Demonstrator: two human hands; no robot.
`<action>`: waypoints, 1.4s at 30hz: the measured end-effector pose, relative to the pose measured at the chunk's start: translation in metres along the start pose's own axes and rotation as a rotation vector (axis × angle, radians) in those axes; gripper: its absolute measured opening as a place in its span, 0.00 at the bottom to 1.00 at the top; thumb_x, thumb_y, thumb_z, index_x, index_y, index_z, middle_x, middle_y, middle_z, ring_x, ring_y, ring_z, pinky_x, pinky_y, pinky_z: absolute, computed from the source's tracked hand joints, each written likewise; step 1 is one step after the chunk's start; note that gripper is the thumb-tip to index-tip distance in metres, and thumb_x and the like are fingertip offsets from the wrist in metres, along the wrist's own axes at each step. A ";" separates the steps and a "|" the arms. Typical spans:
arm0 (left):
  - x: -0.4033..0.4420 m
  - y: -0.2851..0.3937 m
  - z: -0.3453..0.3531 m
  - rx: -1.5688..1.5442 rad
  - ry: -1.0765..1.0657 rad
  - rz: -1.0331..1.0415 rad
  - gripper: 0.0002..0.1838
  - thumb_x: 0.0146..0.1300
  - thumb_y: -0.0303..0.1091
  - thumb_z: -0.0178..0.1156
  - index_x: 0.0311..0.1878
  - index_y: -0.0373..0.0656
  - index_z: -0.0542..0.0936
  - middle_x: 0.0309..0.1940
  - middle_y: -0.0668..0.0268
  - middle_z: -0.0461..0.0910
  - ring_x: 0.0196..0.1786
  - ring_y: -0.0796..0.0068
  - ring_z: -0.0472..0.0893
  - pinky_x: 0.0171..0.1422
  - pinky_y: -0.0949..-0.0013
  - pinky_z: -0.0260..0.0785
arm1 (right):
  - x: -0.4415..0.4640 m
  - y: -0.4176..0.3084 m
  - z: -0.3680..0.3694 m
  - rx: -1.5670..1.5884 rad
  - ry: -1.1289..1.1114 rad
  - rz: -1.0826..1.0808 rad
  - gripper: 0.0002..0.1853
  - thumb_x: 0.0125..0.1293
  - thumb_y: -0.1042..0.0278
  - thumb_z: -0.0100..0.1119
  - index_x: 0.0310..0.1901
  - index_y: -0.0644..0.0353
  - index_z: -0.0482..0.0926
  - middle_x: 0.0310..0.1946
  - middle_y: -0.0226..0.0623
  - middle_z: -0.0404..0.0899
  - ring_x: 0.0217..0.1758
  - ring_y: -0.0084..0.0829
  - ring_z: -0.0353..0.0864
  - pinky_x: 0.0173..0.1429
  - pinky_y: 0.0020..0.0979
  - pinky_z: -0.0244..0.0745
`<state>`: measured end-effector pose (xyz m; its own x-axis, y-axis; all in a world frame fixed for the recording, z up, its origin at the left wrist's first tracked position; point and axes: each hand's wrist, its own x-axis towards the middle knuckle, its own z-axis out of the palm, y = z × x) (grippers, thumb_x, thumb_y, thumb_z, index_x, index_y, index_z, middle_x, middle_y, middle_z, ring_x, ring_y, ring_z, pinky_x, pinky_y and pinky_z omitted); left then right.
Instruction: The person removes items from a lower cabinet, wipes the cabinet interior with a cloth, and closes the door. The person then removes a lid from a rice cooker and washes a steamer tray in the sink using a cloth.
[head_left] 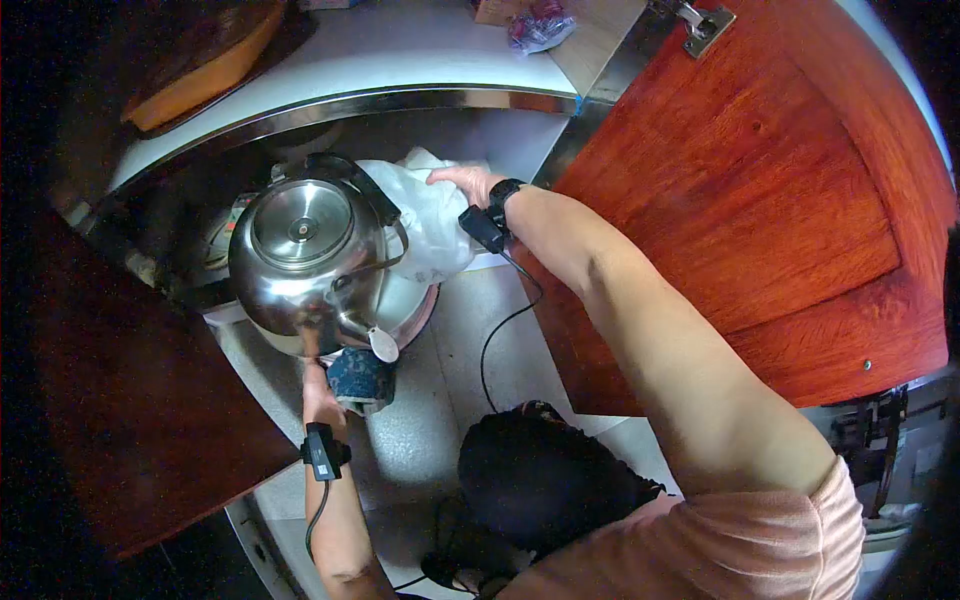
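Observation:
A large shiny metal kettle [300, 265] with a black handle and a pale spout cap stands at the front of the open cupboard. Beneath it shows part of a round, light-coloured basin [412, 318] with a pinkish edge. My left hand [320, 392] reaches under the kettle's near side, its fingers hidden there. Right beside that hand is a dark blue speckled item [362, 378], whose kind I cannot make out. My right hand [468, 182] is at the far side of a white plastic bag [428, 225], its fingers curled onto the bag.
A reddish wooden cupboard door [740, 200] hangs open on the right, and a dark door panel [150, 400] is on the left. Above runs a white counter [420, 55] with a metal edge, bearing a purple-and-clear plastic wrapper [542, 27]. Cables trail from both wrists.

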<state>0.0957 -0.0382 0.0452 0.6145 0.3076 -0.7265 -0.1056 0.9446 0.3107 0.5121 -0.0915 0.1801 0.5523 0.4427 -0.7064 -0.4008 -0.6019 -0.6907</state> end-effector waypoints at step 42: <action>-0.008 -0.002 0.037 0.029 0.036 0.033 0.35 0.55 0.68 0.58 0.53 0.47 0.76 0.43 0.66 0.82 0.40 0.64 0.83 0.44 0.57 0.78 | -0.063 -0.053 0.015 -2.062 0.127 -1.063 0.13 0.57 0.66 0.53 0.40 0.57 0.83 0.35 0.43 0.84 0.42 0.44 0.83 0.47 0.43 0.78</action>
<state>0.1199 -0.0461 0.0726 0.5825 0.3429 -0.7370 -0.1024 0.9304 0.3519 0.4874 -0.0777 0.2592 0.0506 0.9625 -0.2664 0.9158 0.0618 0.3969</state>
